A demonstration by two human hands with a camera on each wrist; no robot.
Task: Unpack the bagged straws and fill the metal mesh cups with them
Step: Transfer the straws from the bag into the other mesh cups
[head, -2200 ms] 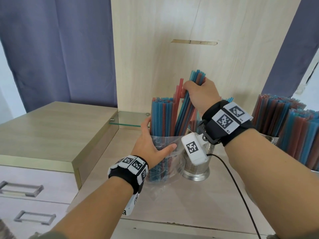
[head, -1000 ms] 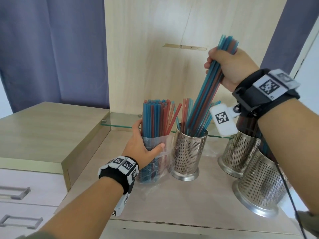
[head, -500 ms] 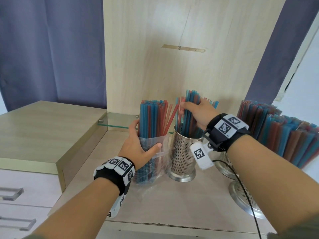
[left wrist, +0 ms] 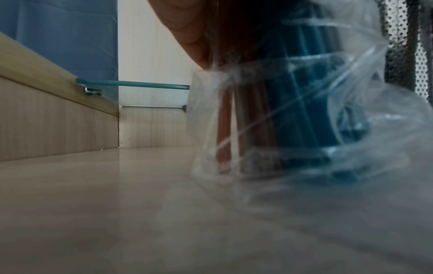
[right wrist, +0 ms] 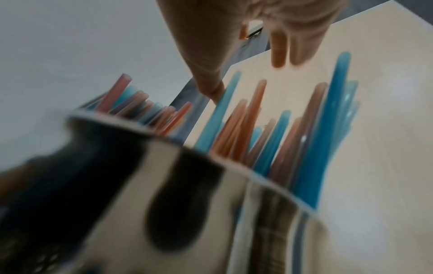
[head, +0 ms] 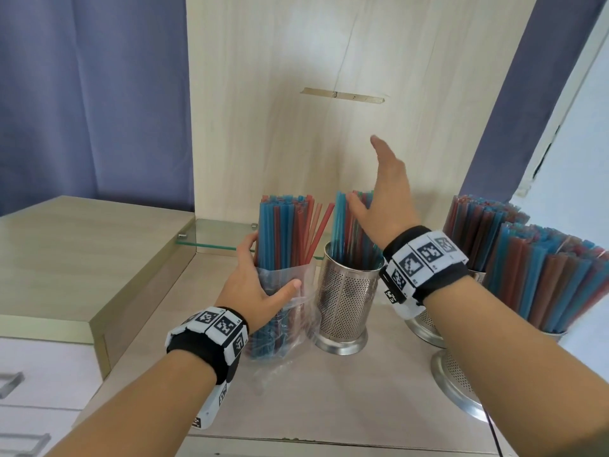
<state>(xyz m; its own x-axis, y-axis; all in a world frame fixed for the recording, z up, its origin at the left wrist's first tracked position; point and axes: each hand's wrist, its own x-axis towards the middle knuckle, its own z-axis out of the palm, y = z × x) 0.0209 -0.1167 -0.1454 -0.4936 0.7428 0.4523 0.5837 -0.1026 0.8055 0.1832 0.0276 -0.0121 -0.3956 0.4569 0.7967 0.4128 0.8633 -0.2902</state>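
A clear plastic bag [head: 290, 285] [left wrist: 316, 129] of blue and red straws [head: 283, 232] stands upright on the counter. My left hand [head: 257, 285] grips it around the middle. Just right of it stands a metal mesh cup [head: 346, 301] [right wrist: 164, 194] partly filled with straws [head: 346, 225] [right wrist: 269, 129]. My right hand [head: 382, 199] [right wrist: 269, 37] hovers over that cup with fingers straight and spread, holding nothing.
Two more mesh cups packed with straws [head: 474, 232] [head: 543, 275] stand at the right, close to my right forearm. A glass shelf [head: 217, 239] and a wood back panel [head: 313, 127] lie behind. A raised cabinet top [head: 82, 252] borders the left.
My right hand lowered a bundle of straws into the middle cup, let go and lifted away with fingers spread. The left hand has kept its grip on the bag.
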